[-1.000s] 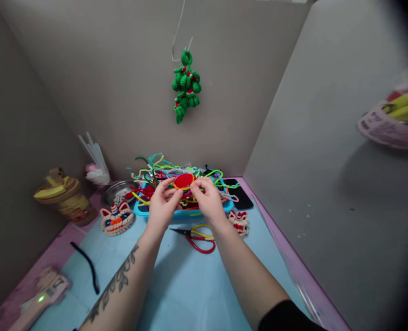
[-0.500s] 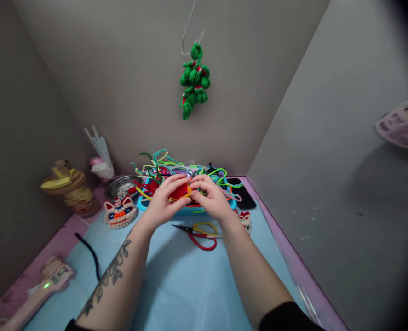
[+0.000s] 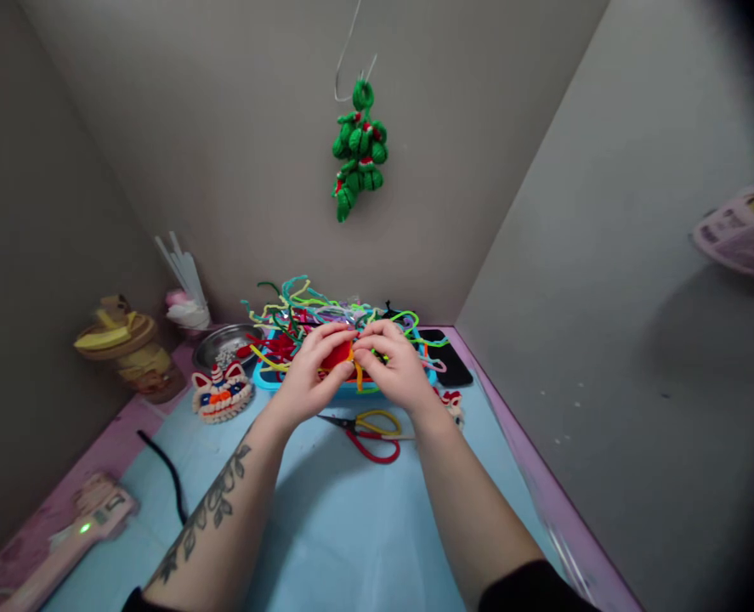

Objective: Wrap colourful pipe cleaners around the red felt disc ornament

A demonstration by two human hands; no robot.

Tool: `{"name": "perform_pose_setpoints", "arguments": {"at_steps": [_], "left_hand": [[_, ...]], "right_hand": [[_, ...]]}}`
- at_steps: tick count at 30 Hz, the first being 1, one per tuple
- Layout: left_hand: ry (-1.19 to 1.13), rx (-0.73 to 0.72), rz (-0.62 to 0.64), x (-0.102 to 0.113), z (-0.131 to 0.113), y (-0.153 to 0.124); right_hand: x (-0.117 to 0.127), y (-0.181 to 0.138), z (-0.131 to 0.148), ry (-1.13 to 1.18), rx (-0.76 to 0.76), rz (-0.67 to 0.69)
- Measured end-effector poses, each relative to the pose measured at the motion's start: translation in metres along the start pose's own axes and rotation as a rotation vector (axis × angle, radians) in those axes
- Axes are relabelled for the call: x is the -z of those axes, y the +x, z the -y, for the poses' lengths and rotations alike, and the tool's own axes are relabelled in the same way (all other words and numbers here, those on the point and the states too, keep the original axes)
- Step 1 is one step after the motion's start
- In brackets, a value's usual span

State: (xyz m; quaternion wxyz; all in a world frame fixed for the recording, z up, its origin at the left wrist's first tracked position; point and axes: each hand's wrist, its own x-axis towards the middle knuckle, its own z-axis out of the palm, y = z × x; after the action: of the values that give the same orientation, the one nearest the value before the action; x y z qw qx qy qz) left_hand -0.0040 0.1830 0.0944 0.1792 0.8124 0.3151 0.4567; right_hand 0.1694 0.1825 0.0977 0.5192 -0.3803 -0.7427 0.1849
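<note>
Above the front of a blue basket (image 3: 267, 380), my left hand (image 3: 306, 374) is closed round a red piece (image 3: 337, 355), mostly covered by my fingers. My right hand (image 3: 394, 367) meets it from the right, its fingertips pinching an orange pipe cleaner (image 3: 359, 376) at the red piece's edge. A short length of the orange hangs down between both hands. How the two are joined is hidden. Many-coloured pipe cleaners (image 3: 313, 297) spill over the basket behind my hands. Just below, scissors (image 3: 377, 438) with one yellow and one red handle lie on the blue mat (image 3: 351, 527).
A lion-like pipe-cleaner head (image 3: 222, 396) sits left, near a metal bowl (image 3: 206, 347) of small pale bits. A similar piece (image 3: 454, 408) and a black phone (image 3: 451, 361) lie right. A glue gun (image 3: 89, 523) and black pipe cleaner (image 3: 167, 463) lie front left. Green ornament (image 3: 359, 149) hangs behind.
The orange pipe cleaner, lying along the red piece's lower edge before, now hangs down between my fingertips. My left hand has turned slightly; both hands stay in about the same place.
</note>
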Motion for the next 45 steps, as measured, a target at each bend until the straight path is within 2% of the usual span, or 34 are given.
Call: {"name": "perform_pose_setpoints", "arguments": {"at_steps": [7,14,19,26,29,32,35,39,41,43,45], "left_hand": [[0.035,-0.020,0.041,-0.002,0.004,-0.003],[0.133,-0.055,0.062,-0.003,0.007,-0.001],[0.209,-0.070,0.079,-0.003,0.010,-0.002],[0.165,-0.020,0.106,-0.004,0.013,-0.002],[0.145,-0.038,0.111,-0.003,0.015,-0.004],[0.050,-0.003,0.094,-0.003,0.017,-0.005],[-0.149,0.086,0.058,-0.002,0.015,-0.005],[-0.478,0.213,-0.049,-0.002,0.013,-0.003],[-0.494,0.286,-0.181,-0.001,0.015,-0.001],[-0.403,0.391,-0.329,0.001,0.019,0.001],[-0.301,0.477,-0.396,0.002,0.022,0.003]], "right_hand": [[0.004,0.000,-0.003,0.008,-0.043,0.088],[0.002,0.000,0.002,-0.175,0.067,-0.033],[-0.001,-0.001,0.000,-0.247,0.070,-0.049],[-0.003,-0.004,0.001,-0.365,0.130,-0.082],[-0.007,-0.003,-0.001,-0.305,0.043,-0.062],[-0.014,-0.002,-0.005,-0.117,-0.134,-0.057],[-0.020,-0.003,-0.010,0.094,-0.265,-0.055],[-0.021,-0.003,-0.014,0.277,-0.307,-0.077],[-0.019,-0.002,-0.016,0.330,-0.301,-0.096],[-0.016,-0.002,-0.018,0.346,-0.287,-0.121],[-0.015,-0.001,-0.021,0.344,-0.262,-0.133]]}}
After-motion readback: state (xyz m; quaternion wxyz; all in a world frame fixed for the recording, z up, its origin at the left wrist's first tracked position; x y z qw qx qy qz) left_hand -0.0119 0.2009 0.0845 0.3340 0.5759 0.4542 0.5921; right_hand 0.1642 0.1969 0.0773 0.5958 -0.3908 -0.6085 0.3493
